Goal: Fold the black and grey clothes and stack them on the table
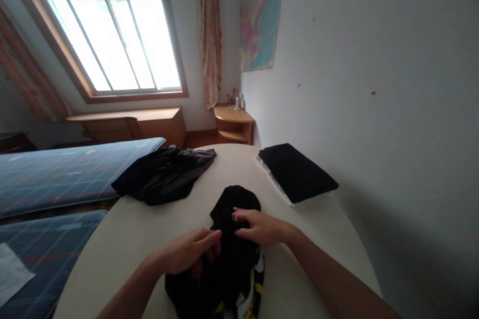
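Observation:
A black garment (232, 264) lies bunched near the front of the round table, its rounded end pointing away from me. Yellow and white patterned cloth shows along its lower right edge. My left hand (194, 249) is closed at its left side, fingers curled into the black fabric. On the upper right part, my right hand (258, 226) pinches a fold between thumb and fingers. Both hands rest low on the cloth, a short gap apart. What kind of garment it is, I cannot tell.
The pale round table (299, 264) also carries a crumpled dark garment (160, 174) at the back left and a folded black cloth (297, 172) over something white at the back right. Blue plaid mattresses (75, 169) adjoin on the left; a wall (374, 134) runs along the right.

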### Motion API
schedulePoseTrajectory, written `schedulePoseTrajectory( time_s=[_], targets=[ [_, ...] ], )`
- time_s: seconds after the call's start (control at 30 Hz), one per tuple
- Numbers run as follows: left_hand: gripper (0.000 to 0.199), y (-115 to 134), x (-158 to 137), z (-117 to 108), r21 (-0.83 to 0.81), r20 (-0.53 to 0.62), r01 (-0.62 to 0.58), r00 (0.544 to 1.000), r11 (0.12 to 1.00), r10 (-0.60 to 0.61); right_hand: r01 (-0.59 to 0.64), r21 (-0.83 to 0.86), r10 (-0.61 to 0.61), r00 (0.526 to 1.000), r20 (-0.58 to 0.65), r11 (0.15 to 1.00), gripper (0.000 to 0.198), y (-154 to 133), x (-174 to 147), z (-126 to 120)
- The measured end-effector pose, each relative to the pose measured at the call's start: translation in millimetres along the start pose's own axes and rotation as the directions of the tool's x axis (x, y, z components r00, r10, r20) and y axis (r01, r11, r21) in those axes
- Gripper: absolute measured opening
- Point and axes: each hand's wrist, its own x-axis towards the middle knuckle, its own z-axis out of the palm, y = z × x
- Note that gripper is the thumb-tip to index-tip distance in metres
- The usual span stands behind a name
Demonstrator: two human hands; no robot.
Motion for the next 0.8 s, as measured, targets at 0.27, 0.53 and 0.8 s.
schedulePoseTrajectory(
  time_s=[0.27, 0.53, 0.8],
  targets=[
    [0.041, -25, 19, -40, 0.048, -0.613, -0.409, 0.709, 0.911, 0.350, -0.016, 0.477, -0.075, 0.982, 0.171, 0.879, 0.022, -6, -7, -11],
    [0.044, -29, 25, -8, 0.514, -0.236, -0.386, 0.795, 0.766, 0.559, 0.243, 0.690, 0.156, 0.874, -0.461, 0.682, 0.028, 9, -23, -54],
    [0.026, -23, 27, -26, 0.208, -0.638, -0.319, 0.673, 0.925, 0.375, 0.188, 0.501, 0.347, 0.520, -0.780, 0.845, 0.042, 39, -5, -66]
  ],
)
